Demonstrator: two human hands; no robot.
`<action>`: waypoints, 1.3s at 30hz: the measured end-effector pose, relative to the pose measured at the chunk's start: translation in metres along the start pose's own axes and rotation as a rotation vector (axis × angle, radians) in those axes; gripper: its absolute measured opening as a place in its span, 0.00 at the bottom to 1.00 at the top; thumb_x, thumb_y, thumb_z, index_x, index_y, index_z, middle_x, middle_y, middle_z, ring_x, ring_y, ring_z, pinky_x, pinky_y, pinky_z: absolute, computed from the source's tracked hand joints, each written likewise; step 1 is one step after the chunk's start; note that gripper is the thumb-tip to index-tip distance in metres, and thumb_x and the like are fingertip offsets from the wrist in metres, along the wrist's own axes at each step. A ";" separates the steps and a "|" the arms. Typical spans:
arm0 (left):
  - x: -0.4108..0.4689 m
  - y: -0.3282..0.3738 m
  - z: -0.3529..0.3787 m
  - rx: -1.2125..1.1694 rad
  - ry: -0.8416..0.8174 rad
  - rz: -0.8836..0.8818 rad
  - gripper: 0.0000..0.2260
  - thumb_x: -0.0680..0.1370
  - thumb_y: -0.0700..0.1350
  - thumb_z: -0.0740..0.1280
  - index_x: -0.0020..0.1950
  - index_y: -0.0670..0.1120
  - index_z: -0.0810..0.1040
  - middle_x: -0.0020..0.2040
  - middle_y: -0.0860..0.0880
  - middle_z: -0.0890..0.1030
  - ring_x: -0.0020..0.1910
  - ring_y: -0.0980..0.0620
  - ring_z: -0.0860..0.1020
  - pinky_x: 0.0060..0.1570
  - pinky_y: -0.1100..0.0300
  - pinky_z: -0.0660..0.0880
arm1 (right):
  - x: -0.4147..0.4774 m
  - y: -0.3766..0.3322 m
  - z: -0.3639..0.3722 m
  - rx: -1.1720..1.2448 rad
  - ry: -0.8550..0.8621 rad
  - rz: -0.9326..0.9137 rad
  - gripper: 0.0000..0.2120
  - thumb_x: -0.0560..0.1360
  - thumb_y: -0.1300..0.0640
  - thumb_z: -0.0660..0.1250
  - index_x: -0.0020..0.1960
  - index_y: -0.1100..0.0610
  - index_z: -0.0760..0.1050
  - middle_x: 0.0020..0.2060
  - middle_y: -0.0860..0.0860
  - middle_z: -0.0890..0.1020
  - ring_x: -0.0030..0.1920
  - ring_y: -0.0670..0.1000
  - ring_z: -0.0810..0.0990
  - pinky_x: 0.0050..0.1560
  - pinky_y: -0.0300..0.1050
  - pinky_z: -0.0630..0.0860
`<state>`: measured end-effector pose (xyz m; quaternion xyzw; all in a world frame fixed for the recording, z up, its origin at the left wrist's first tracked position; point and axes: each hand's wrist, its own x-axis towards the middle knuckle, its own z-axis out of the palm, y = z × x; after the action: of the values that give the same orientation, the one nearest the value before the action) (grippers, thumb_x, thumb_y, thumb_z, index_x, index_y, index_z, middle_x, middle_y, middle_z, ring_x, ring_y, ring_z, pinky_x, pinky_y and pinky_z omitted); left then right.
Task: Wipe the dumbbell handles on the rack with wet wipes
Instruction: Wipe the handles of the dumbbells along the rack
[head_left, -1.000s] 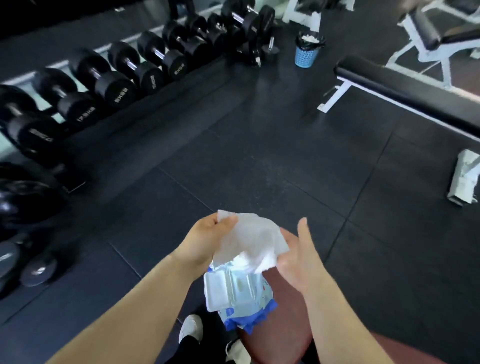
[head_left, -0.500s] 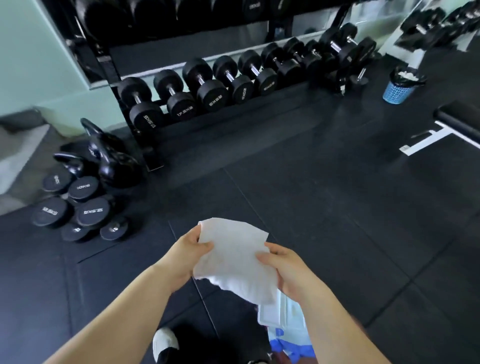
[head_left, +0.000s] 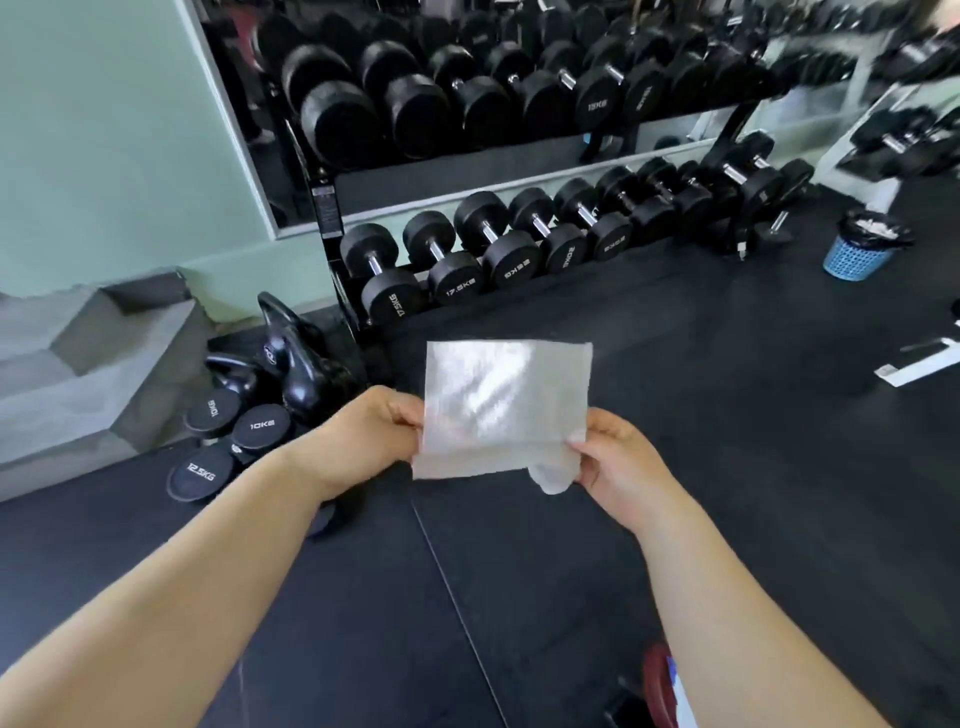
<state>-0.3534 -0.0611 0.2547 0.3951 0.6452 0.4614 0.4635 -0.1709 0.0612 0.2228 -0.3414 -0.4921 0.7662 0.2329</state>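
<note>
Head view: left hand (head_left: 366, 441), right hand (head_left: 621, 462) pinching wet wipe (head_left: 506, 408).

- Kettlebells (head_left: 298, 364) cluster on the black floor (head_left: 727, 415), low left, just beside the rack's end.
- Loose weights (head_left: 228, 436) stand on end in front of them, labels reading 10KG and 12.5KG.
- Blue bin (head_left: 857, 254) far right, black liner, white scraps inside.
- Grey step (head_left: 93, 353) against the green wall (head_left: 104, 130).
- Mirror (head_left: 244, 104) above, on that wall.
</note>
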 end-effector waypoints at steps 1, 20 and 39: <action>0.000 -0.001 -0.012 0.075 -0.002 -0.013 0.28 0.70 0.23 0.59 0.28 0.52 0.83 0.29 0.59 0.81 0.31 0.66 0.78 0.35 0.74 0.74 | 0.005 -0.001 0.009 -0.042 0.001 -0.009 0.14 0.75 0.71 0.57 0.35 0.59 0.75 0.27 0.50 0.81 0.30 0.50 0.79 0.29 0.38 0.76; 0.113 -0.007 -0.109 -0.309 0.521 -0.065 0.16 0.79 0.35 0.53 0.41 0.45 0.78 0.39 0.45 0.79 0.41 0.48 0.77 0.45 0.55 0.73 | 0.159 -0.032 0.076 -0.036 0.011 0.122 0.08 0.76 0.63 0.56 0.47 0.61 0.74 0.39 0.53 0.82 0.37 0.50 0.82 0.37 0.44 0.79; 0.379 0.044 -0.165 -0.460 0.375 -0.137 0.12 0.77 0.49 0.61 0.50 0.44 0.79 0.44 0.47 0.84 0.44 0.51 0.82 0.43 0.56 0.77 | 0.444 -0.142 0.027 -0.157 -0.242 0.253 0.07 0.75 0.60 0.62 0.43 0.54 0.78 0.36 0.49 0.83 0.38 0.49 0.81 0.40 0.43 0.76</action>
<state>-0.6065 0.2678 0.2324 0.1431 0.6233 0.6280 0.4435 -0.4805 0.4112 0.2298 -0.3229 -0.5281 0.7840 0.0465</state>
